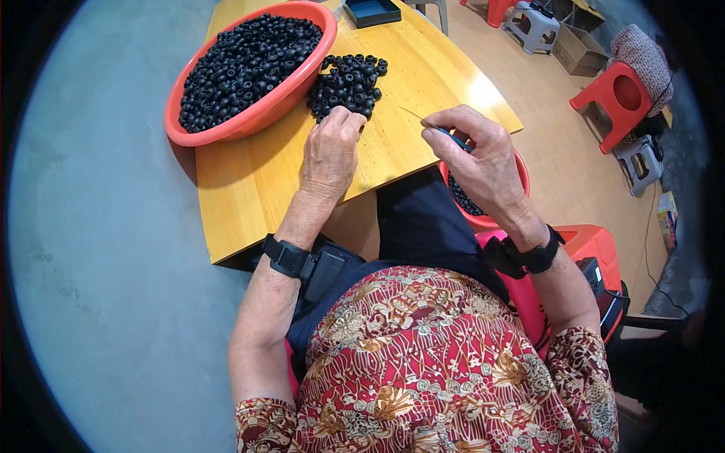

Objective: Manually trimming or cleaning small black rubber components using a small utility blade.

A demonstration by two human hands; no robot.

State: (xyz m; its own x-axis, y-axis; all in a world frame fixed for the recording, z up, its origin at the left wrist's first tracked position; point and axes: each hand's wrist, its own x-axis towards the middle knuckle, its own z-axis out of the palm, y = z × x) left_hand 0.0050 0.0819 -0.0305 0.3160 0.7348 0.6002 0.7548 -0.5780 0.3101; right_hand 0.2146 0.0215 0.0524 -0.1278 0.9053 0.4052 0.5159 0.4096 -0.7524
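Observation:
A loose pile of small black ring-shaped parts [349, 81] lies on the yellow wooden table [423, 68]. My left hand [332, 147] is at the near edge of that pile, fingers pressed together; a dark bit shows at their tips, apparently one of the parts. To the right, above the table's near edge, my right hand [477, 155] is closed round a thin pointed tool [457, 140] with a blue handle. Its fine tip points left toward the pile, apart from my left hand. Whether it has one prong or two is too small to tell.
A large red basin [321, 57] heaped with black parts stands on the table's far left. A dark tray [372, 11] sits at the back. Below the near edge, by my right forearm, is another red basin [526, 181] holding parts. Red stools [615, 102] stand on the floor at right.

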